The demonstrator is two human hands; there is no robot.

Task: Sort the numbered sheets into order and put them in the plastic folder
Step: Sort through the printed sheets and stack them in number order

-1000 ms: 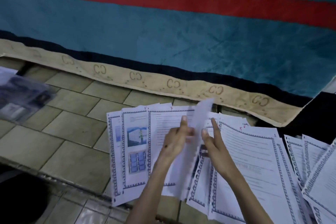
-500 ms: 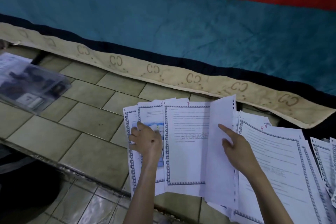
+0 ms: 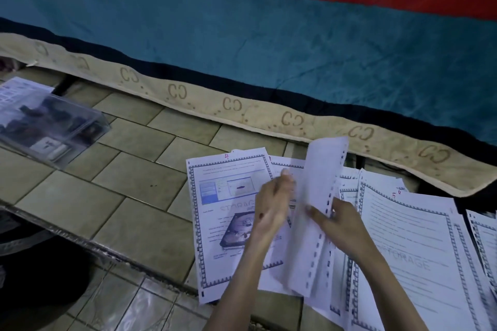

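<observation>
Here a punched sheet stands lifted on edge, blank side showing and its row of holes along the right margin, above the spread of numbered sheets fanned across the tiled floor. The right hand pinches that sheet near its holed edge, fingers in front and thumb hidden behind. The left hand is beside it on the other face, fingers loosely curled against the paper; whether it actually grips cannot be told. Just left lies the sheet marked 4, flat, with a printed hard-disk picture; to the right a sheet marked 5 tops its pile. Well apart, at far left, the clear plastic folder rests on the floor. Behind everything runs a teal blanket with a beige border.
</observation>
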